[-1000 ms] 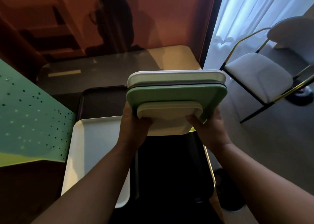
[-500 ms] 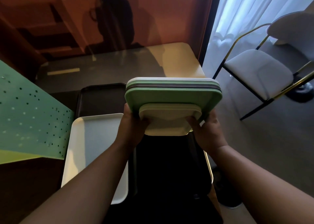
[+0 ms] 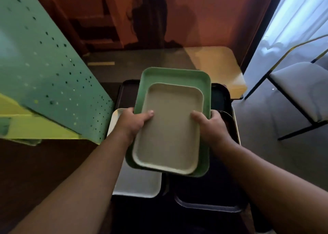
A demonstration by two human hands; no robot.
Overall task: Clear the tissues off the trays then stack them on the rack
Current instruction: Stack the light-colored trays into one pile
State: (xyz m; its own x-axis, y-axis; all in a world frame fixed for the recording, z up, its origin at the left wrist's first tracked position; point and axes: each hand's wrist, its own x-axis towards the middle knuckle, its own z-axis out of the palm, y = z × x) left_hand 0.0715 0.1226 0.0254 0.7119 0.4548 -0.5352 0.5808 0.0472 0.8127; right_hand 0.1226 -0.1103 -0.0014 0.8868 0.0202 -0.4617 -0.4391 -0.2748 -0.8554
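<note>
Beige tray (image 3: 168, 132) nested inside green tray (image 3: 174, 76).

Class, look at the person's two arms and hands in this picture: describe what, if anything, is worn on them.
Both forearms are bare as far as the frame shows: no sleeves reach into view. The left hand and right hand wear no gloves, and no watch, bracelet or ring can be seen on the visible wrists or fingers. The nails look short and unpainted, though the picture is slightly blurred.

A cafeteria or canteen it looked: stacked serving trays (image 3: 170, 127), a dining bench (image 3: 213, 65), a cushioned metal-framed chair (image 3: 300, 89) beside curtains (image 3: 298, 17)
</note>
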